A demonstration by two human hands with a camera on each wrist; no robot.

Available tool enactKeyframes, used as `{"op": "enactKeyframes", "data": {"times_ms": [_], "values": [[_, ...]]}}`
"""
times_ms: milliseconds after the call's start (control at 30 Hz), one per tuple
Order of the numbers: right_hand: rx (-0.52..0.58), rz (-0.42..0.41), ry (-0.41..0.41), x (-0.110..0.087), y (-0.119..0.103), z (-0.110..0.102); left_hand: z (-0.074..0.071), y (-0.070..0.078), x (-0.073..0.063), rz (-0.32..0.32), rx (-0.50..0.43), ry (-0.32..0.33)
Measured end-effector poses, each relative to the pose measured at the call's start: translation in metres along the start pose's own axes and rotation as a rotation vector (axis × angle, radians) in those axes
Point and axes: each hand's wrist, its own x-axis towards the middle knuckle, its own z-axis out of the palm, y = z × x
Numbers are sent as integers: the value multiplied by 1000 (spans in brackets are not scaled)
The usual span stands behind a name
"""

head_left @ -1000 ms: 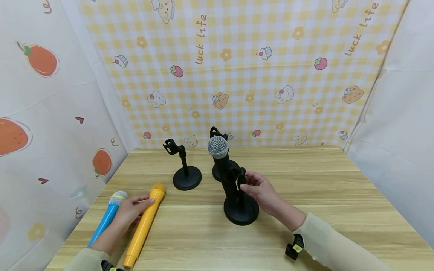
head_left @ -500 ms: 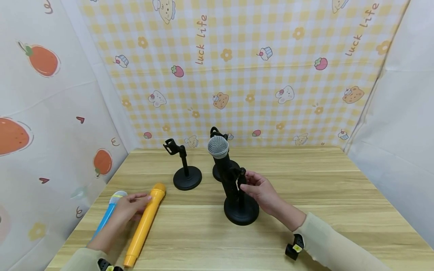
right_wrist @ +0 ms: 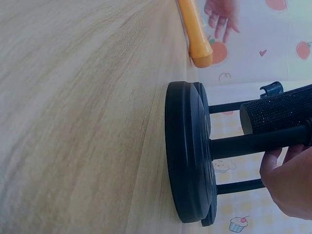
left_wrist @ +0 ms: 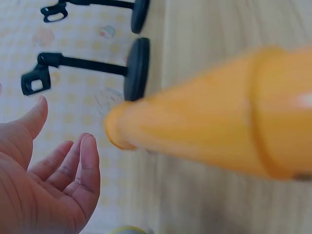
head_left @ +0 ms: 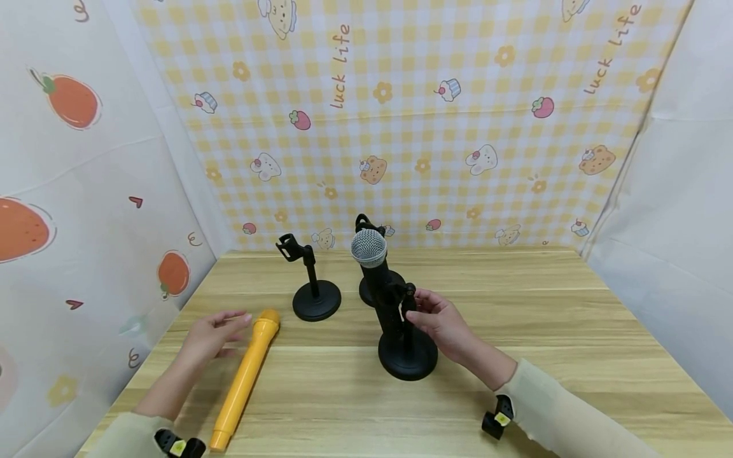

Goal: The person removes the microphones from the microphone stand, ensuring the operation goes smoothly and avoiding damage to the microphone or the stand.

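In the head view my left hand (head_left: 212,337) hovers just left of the yellow microphone (head_left: 246,381), fingers loosely extended and holding nothing. The microphone lies slantwise on the table, head pointing away. A sliver of a microphone head with a yellow band (left_wrist: 127,230) shows at the bottom of the left wrist view; in the head view my left arm hides it. My right hand (head_left: 438,324) pinches the post of a black microphone stand (head_left: 408,359). Clipped in that stand is a black microphone with a silver mesh head (head_left: 369,248), tilted up; its sparkly body (right_wrist: 278,114) shows in the right wrist view.
A second black stand (head_left: 316,300) with a bare clip stands at the back, left of centre. Behind the held microphone is a third stand (head_left: 366,224), partly hidden. The wooden table (head_left: 515,280) meets a checked cloth backdrop (head_left: 435,133) at its far edge.
My left hand has let go of the yellow microphone and moved up and left from it. The blue microphone has become hidden behind my left arm. My right hand has stayed still.
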Motion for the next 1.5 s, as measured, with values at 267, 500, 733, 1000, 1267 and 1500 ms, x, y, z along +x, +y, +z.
{"op": "enactKeyframes", "data": {"times_ms": [267, 500, 733, 1000, 1267, 1500], "values": [[7, -8, -10, 1, 1, -1, 9, 27, -2, 46, -62, -41], [2, 9, 5, 1, 1, 0, 22, 49, -7, 104, -152, -76], [1, 22, 18, 0, 0, 0, 41, 67, -11, 139, -189, -121], [7, 19, 11, 1, 1, 0, 60, 86, -16, 175, -260, -177], [19, 12, 3, 1, 2, 0, 78, 97, -14, 221, -272, -214], [20, 12, 3, 0, 2, -1, 94, 107, -13, 258, -324, -233]]}}
